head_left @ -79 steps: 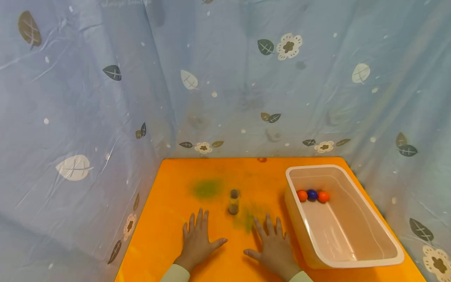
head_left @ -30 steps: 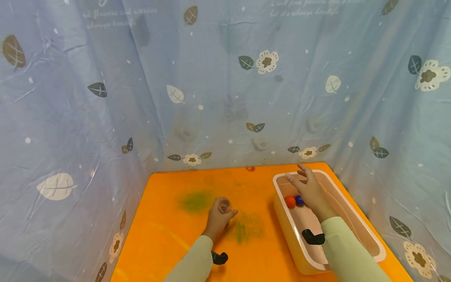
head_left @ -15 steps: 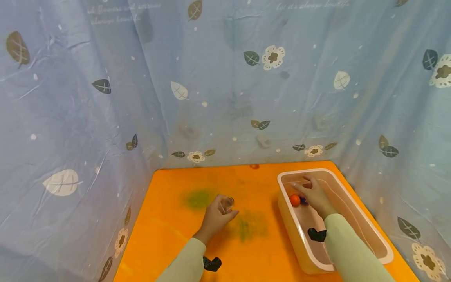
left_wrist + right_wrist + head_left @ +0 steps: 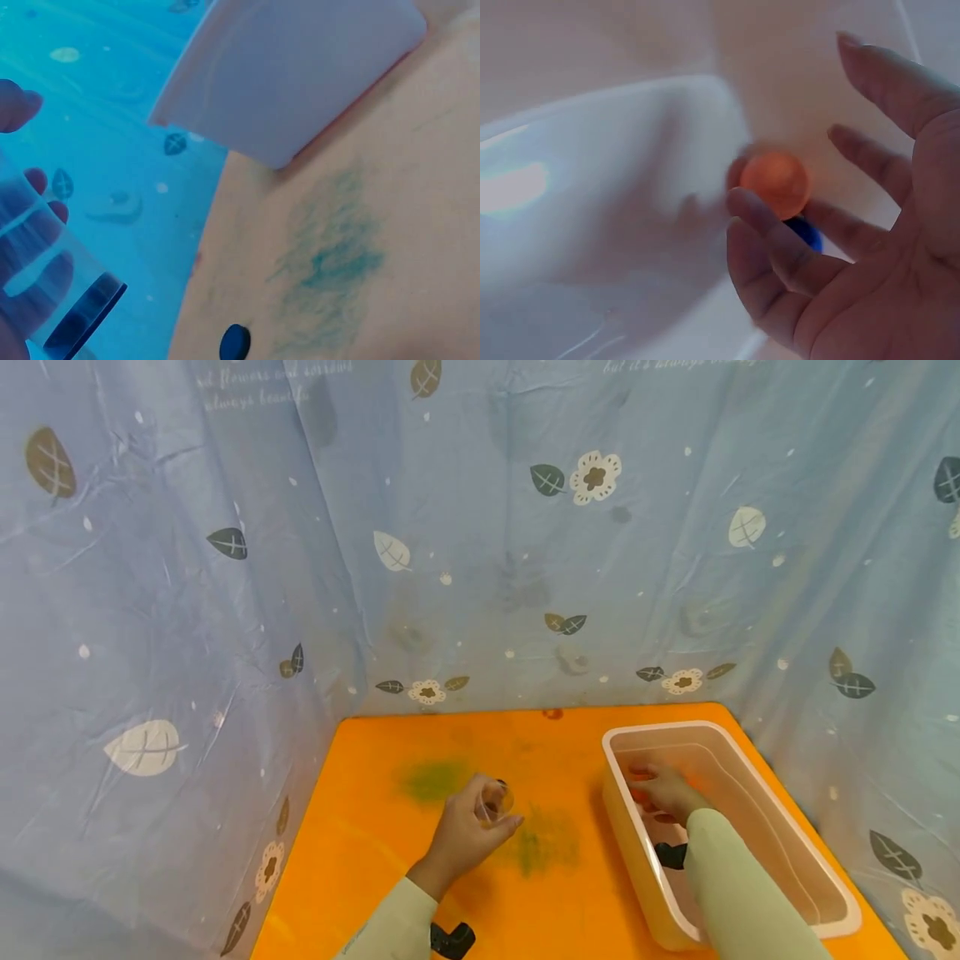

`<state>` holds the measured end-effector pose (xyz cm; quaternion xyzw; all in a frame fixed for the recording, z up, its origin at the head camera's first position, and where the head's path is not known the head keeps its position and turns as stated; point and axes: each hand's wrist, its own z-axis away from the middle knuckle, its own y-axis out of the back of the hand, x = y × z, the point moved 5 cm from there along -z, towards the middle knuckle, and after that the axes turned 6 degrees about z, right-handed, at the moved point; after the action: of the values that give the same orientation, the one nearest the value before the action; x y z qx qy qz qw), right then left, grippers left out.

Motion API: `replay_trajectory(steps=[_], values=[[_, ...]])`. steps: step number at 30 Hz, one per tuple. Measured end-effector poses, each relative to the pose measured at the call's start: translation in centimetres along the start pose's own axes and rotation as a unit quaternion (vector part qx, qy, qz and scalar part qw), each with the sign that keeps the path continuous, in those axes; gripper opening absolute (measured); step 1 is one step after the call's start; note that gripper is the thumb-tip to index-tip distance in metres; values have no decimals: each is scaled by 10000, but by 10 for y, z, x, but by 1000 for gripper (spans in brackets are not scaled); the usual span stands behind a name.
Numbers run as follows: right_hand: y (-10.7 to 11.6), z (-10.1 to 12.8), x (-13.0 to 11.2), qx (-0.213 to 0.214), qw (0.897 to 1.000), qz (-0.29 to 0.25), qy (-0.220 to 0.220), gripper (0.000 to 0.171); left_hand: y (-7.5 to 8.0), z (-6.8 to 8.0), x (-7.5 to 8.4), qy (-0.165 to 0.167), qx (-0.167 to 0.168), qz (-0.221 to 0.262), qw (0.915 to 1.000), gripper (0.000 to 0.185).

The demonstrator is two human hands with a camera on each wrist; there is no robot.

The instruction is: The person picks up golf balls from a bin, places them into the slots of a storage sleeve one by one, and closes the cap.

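Note:
In the head view my left hand (image 4: pixel 467 833) grips a clear plastic cup (image 4: pixel 495 804) held tilted above the orange table. Its dark-edged end (image 4: pixel 86 319) shows in the left wrist view. My right hand (image 4: pixel 670 793) reaches down inside the white bin (image 4: pixel 630 852), fingers spread and loosely bent. In the right wrist view an orange ball (image 4: pixel 776 184) sits just past the fingertips, partly overlapped by them. A blue ball (image 4: pixel 808 234) lies beside it, mostly hidden behind the fingers. The palm has nothing in it.
The bin stands at the right of the orange table (image 4: pixel 555 893), its walls around my right hand. A small black disc (image 4: pixel 235 343) appears low in the left wrist view. Green smudges (image 4: pixel 431 779) mark the tabletop. A patterned curtain (image 4: pixel 480 527) encloses the back and sides.
Both hands started flat over the table, the cup standing between them. My left hand took hold of the cup and lifted and tilted it. My right hand moved over the bin, then down to the balls.

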<state>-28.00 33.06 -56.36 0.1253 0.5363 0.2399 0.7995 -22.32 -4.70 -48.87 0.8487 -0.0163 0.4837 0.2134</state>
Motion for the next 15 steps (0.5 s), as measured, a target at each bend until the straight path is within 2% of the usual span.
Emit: replay_trajectory(steps=[4,6,8,10,11,13,14,15], values=[[-5,-4,9,-36,9996,13,293,68,0,6,-2,35,84,22,10000,32],[-5,-22,28,-12,9991,-23,421,66,-1,8,-4,119,107,57,9999,32],[-2,-38,41,119,9965,346,757,59,-1,10,-4,186,113,102,9997,33],[2,-48,47,291,9881,1000,1131,51,-1,10,-4,231,115,122,9996,34],[4,-53,49,391,9808,1389,1311,47,-2,10,-5,250,110,134,9995,34],[6,-44,35,591,9594,2194,1669,37,-2,10,-5,278,95,146,9995,35],[6,-39,29,607,9540,2377,1726,37,-3,10,-5,293,87,143,9994,35],[6,-35,24,578,9548,2389,1670,37,-3,10,-6,293,78,134,9995,35]])
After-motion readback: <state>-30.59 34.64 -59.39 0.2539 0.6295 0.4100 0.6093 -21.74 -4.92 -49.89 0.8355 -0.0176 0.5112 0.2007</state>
